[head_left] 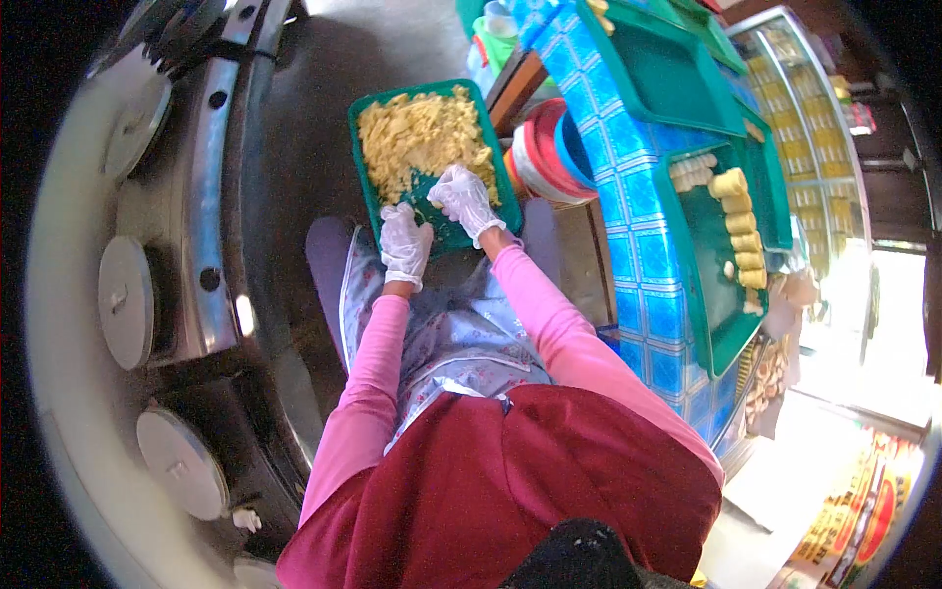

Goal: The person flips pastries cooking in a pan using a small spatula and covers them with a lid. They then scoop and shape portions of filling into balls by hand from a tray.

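A green tray (359,110) lies in front of my knees, its far part heaped with crumbled yellow food (422,133). Both hands wear thin translucent gloves. At the near left of the tray, my left hand (404,240) is over the rim with its fingers curled; whatever it may hold is too small to make out. My right hand (465,201) is closed over the near right part of the tray, beside the yellow food, its fingers bent inward. What is inside its fingers is hidden. The two hands are close together but apart.
On the right, a table with a blue checked cloth (643,245) bears green trays (706,319), one with yellow rolls (743,224). Red and blue basins (540,147) stand beside it. Round lids (126,302) and a metal counter edge (211,196) line the left. A glass case (814,147) is behind.
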A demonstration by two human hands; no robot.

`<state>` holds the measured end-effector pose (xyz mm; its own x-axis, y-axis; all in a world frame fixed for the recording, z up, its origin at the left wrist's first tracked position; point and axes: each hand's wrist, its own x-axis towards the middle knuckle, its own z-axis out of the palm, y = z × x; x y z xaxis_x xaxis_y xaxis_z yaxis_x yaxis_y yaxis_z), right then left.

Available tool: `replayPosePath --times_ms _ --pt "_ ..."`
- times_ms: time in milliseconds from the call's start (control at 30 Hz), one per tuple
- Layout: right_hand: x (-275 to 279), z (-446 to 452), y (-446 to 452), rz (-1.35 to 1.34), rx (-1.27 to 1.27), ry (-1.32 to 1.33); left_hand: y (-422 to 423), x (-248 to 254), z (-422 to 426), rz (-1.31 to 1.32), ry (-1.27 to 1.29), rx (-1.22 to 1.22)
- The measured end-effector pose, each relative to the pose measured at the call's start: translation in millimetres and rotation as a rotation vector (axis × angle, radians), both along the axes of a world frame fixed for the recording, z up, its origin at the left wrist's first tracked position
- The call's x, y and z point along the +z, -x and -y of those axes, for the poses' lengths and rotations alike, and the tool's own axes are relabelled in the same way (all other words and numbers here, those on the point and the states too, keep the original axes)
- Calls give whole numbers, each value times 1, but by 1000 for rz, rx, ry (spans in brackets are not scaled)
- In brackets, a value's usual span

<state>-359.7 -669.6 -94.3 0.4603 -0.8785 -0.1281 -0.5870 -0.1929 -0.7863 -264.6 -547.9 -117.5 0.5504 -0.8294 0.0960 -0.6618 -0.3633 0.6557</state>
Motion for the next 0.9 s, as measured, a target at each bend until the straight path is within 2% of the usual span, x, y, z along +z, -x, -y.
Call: replayPosePath --times_ms 67,100,167,200,233,267,333,367,400,433,533,633,733,800,833,900 --pt "35 5 21 314 7 -378 -1 -11 13 36 48 -8" --pt "66 8 27 405 33 -388 -4 -14 19 24 56 -68" --pt "117 31 34 424 119 -186 -6 -25 33 34 21 -110" --pt "171 26 37 489 76 -105 -6 -28 40 38 2 -128" --pt "201 38 44 563 65 -27 -6 -27 43 24 -43 -139" --pt "226 58 53 493 -19 70 -5 -30 44 43 -12 -138" --pt "266 107 67 432 -3 487 -5 -43 45 83 37 -123" --pt "277 138 75 411 0 709 -5 -27 43 6 -52 -127" --pt "286 157 79 417 -101 500 -5 -24 42 -4 -68 -124" --pt "286 191 87 475 -129 322 -5 -22 42 -14 -82 -120" --pt "257 295 96 -580 73 1104 -6 -22 44 -30 -89 -112" --pt "243 311 86 -494 -65 930 -5 -26 43 -11 -42 -105" --pt "228 310 82 -166 -223 829 -7 -38 43 3 6 -118" --pt "179 394 106 -84 -61 954 -5 -29 44 -32 -37 -103" --pt "168 411 113 10 -75 944 -4 -30 44 -46 -35 -88" --pt "188 374 103 -86 -222 958 -5 -31 43 -54 -3 -87"
